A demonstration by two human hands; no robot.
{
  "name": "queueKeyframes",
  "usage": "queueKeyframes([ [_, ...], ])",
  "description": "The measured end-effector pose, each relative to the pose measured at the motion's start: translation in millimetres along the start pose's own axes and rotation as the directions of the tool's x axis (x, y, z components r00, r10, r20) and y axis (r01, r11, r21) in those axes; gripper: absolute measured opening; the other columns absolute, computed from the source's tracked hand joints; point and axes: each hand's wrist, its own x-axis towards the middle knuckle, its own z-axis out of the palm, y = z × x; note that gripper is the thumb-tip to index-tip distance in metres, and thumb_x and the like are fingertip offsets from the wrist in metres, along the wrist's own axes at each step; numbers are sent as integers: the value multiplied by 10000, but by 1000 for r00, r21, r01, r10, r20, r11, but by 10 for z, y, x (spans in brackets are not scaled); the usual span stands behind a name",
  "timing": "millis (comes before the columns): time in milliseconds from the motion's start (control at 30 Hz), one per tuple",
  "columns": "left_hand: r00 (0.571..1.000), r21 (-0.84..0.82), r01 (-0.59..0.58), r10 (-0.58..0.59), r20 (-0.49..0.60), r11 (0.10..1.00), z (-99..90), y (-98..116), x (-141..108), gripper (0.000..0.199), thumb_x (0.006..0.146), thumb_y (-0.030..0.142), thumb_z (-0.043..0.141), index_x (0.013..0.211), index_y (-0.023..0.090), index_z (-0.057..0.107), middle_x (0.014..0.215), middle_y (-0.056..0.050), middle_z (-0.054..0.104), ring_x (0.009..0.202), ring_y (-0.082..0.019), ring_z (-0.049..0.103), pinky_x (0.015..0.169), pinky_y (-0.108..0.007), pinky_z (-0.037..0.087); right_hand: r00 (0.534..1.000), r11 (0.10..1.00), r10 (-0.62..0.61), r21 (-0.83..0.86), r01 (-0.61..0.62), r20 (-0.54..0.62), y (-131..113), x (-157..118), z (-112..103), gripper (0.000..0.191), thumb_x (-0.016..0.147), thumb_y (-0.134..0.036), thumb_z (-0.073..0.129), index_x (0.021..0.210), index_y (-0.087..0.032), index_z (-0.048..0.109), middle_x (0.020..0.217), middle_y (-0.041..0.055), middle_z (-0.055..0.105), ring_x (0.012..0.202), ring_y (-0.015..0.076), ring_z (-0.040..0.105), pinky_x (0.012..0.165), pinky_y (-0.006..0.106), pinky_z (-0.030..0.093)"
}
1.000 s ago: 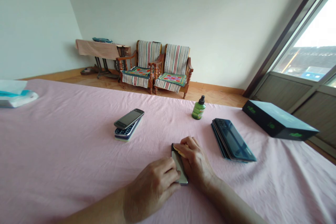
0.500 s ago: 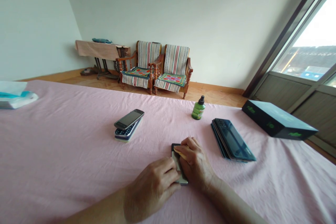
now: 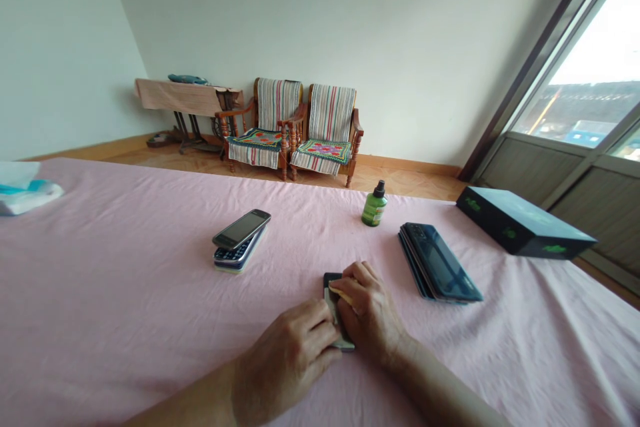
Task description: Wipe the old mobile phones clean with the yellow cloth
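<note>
A mobile phone (image 3: 331,278) with a dark top end lies on the pink cloth in front of me, mostly covered by my hands. My left hand (image 3: 295,350) grips its left edge with curled fingers. Across the phone's upper part, my right hand (image 3: 371,310) presses a small folded yellowish cloth (image 3: 341,291), of which only an edge shows between the fingers. Left of my hands sits a small stack of phones, a grey touch phone (image 3: 243,229) resting tilted on a keypad phone (image 3: 234,254). To the right is a stack of larger dark smartphones (image 3: 440,263).
Beyond my hands stands a green spray bottle (image 3: 374,207) with a black cap. A black box (image 3: 520,223) with green lettering is at the far right, a tissue pack (image 3: 30,197) at the far left. Pink cloth (image 3: 125,280) covers the table. Two wooden chairs (image 3: 325,127) stand behind.
The whole view has shifted slightly. Both hands stay on the phone, with the yellowish cloth still under my right fingers; no object has clearly moved on the table.
</note>
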Motion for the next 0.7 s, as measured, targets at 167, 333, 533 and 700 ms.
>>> queueKeyframes([
  [167, 1000, 8, -6, 6, 2, 1000, -3, 9, 3, 101, 843, 73, 635, 866, 171, 631, 855, -3, 597, 813, -156, 598, 722, -242, 542, 999, 999, 50, -20, -50, -8, 24, 12, 12, 340, 744, 32, 452, 906, -143, 694, 837, 89, 535, 793, 213, 456, 688, 327, 420],
  [333, 1000, 6, 9, -9, 11, 1000, -1, 14, 3, 139, 809, 34, 666, 855, 159, 629, 851, -5, 594, 811, -161, 590, 713, -243, 535, 999, 1000, 14, 24, -15, 30, 0, 3, -9, 287, 753, -7, 494, 901, -155, 691, 828, 75, 528, 787, 208, 459, 686, 323, 414],
  [533, 999, -21, 36, -35, 34, 999, -4, 1, -2, 177, 796, 8, 670, 892, 153, 639, 887, -25, 603, 857, -184, 593, 743, -270, 539, 1000, 1000, 17, 18, -17, 4, -1, -10, 17, 286, 717, 7, 521, 878, -157, 691, 824, 70, 532, 787, 207, 466, 683, 320, 409],
  [700, 998, -29, 44, -43, 40, 999, 8, -14, -15, 162, 817, 35, 663, 928, 152, 646, 891, -36, 599, 832, -184, 599, 747, -293, 543, 998, 998, 64, -6, -64, -7, 31, 32, 41, 328, 785, 13, 479, 940, -174, 699, 842, 75, 538, 801, 201, 481, 677, 302, 419],
])
